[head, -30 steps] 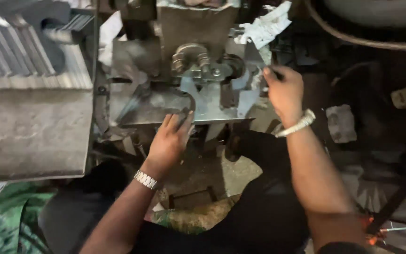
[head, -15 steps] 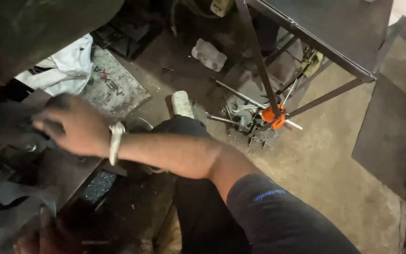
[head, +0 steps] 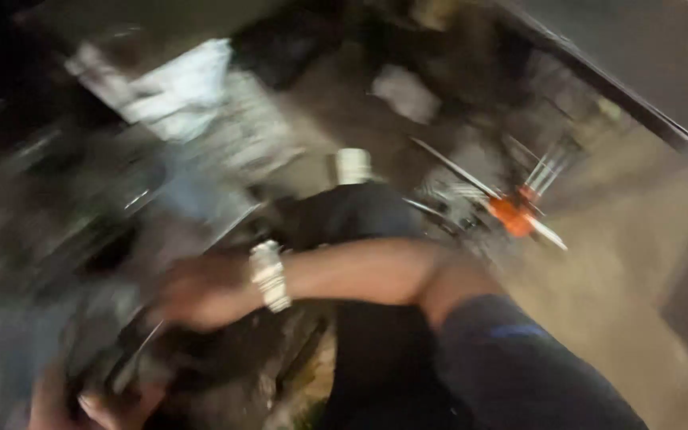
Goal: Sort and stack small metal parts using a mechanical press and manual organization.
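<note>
Grey metal, blurred throughout: we record a dark machine bed (head: 49, 318) at lower left, its parts smeared by camera motion so that no single piece can be told apart

Item, right hand (head: 201, 291): reaches across our body from the right, wrist carrying a pale metal watch (head: 270, 276), knuckles over the machine bed. Fingers look curled toward the metal, but we cannot tell whether they clasp anything or only rest on it

Item, left hand (head: 81, 402): only fingertips and part of the palm show at the bottom edge, just beside the machine bed. Its grip cannot be told either

Item, dark sleeve (head: 519, 366) with a blue mark, on the right upper arm

Item, dark trousers (head: 368, 223), knee raised near the middle of the view, a small pale cylinder (head: 353, 166) just beyond it

Item, white cloth (head: 181, 91) lying at upper left, near a patterned grey mat (head: 260, 135)

Item, orange fitting (head: 515, 215) on a cluster of thin metal rods, on the bare floor (head: 623, 271) to the right, well apart from both hands

Risk, in our judgement: both hands sit close to hard metal edges while the view swings away from them, so a finger could be pinched or scraped unseen; the watch could also catch on a protruding part
</note>
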